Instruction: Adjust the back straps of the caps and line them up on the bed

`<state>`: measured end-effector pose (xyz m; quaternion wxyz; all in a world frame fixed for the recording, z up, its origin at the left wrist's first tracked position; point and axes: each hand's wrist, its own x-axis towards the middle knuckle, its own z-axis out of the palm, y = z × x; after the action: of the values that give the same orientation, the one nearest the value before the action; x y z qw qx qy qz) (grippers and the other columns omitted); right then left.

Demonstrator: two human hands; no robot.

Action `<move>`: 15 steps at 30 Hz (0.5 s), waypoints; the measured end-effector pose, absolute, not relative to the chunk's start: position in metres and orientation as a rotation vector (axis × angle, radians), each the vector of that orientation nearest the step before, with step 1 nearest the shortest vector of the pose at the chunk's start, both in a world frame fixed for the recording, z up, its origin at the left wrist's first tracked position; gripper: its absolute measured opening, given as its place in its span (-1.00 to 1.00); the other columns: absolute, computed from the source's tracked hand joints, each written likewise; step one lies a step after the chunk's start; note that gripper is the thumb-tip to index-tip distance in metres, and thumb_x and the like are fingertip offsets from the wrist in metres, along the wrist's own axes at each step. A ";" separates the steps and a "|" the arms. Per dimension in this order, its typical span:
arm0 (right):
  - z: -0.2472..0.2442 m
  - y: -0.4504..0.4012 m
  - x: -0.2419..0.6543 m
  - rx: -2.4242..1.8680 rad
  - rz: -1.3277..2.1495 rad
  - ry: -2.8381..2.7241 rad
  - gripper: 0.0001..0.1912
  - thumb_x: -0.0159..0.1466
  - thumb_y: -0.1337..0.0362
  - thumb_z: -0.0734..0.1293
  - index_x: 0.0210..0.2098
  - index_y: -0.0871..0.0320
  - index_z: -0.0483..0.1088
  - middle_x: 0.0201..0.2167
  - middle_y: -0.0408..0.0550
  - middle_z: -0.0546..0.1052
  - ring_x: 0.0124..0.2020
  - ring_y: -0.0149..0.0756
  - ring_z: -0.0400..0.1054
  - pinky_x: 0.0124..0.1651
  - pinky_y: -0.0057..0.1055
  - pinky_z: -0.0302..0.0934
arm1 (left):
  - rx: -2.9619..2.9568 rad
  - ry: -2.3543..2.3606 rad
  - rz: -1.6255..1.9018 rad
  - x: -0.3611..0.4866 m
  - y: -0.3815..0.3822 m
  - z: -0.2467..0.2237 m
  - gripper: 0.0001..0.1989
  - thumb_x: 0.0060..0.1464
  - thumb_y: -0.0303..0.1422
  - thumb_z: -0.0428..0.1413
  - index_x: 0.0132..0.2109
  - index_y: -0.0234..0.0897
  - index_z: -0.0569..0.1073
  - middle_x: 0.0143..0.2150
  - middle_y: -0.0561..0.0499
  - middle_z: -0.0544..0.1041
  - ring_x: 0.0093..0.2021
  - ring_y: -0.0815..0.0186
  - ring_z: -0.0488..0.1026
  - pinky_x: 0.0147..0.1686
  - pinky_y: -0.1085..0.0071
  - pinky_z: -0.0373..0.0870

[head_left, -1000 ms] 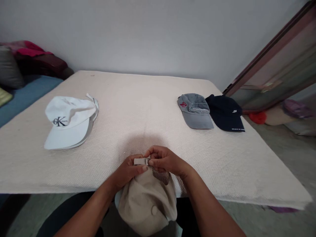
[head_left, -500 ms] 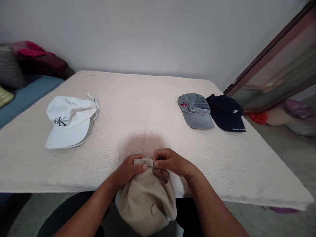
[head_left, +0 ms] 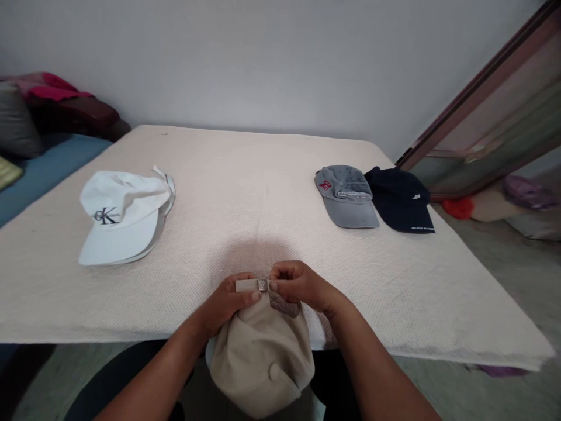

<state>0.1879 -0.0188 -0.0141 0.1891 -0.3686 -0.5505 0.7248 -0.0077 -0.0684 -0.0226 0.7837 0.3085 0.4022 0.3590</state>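
Observation:
A beige cap (head_left: 260, 356) hangs at the table's front edge, its back strap upward and its top button facing me. My left hand (head_left: 230, 299) pinches the strap at the left of a small metal buckle (head_left: 263, 285). Close against the buckle's right side, my right hand (head_left: 302, 286) grips the strap with thumb and fingers. Below the strap, the cap's rear opening shows a darker inside. A white cap (head_left: 125, 216) with black letters lies on the left, another brim just beneath it. On the right, a grey cap (head_left: 347, 196) overlaps a navy cap (head_left: 402, 200).
A pale textured cloth covers the table (head_left: 245, 193), which stands against a grey wall (head_left: 254, 64). Cushions (head_left: 17, 123) and a blue surface (head_left: 65, 155) are at the far left. At the right are a framed door (head_left: 491, 105) and a red item (head_left: 458, 207) on the floor.
The metal buckle on the strap now shows clearly between my hands. My right hand has shifted very slightly up and left, with its grip kept.

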 end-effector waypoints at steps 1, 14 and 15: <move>-0.014 -0.019 0.187 -1.012 2.058 -1.532 -0.81 0.11 0.24 0.35 -0.50 0.21 0.29 -0.69 -0.28 0.23 -0.67 -0.57 0.04 -0.62 -0.56 -0.11 | 0.677 0.886 0.769 -0.007 -0.068 -0.023 -0.80 -0.15 -0.36 0.29 -0.39 -0.32 0.43 -0.51 0.11 0.37 -0.51 0.45 0.27 -0.47 0.52 0.17; -0.020 -0.019 0.182 -0.886 2.181 -1.453 -0.71 0.11 0.13 0.39 -0.49 0.20 0.28 -0.70 -0.29 0.24 -0.69 -0.57 0.05 -0.65 -0.57 -0.10 | 0.749 1.159 0.757 -0.008 -0.071 -0.022 -0.72 -0.25 -0.34 0.34 -0.31 -0.28 0.51 -0.38 0.04 0.51 -0.34 0.31 0.42 -0.28 0.40 0.29; -0.021 -0.019 0.181 -0.888 2.184 -1.465 -0.71 0.11 0.13 0.40 -0.49 0.21 0.28 -0.70 -0.29 0.24 -0.70 -0.57 0.05 -0.65 -0.57 -0.09 | 0.763 1.179 0.762 -0.008 -0.071 -0.023 -0.72 -0.26 -0.34 0.34 -0.31 -0.27 0.51 -0.38 0.03 0.52 -0.34 0.30 0.42 -0.28 0.39 0.30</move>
<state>0.1814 -0.0193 -0.0207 0.1819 -0.3147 -0.5189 0.7737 -0.0076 -0.0711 -0.0226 0.6977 0.3422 0.5286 0.3415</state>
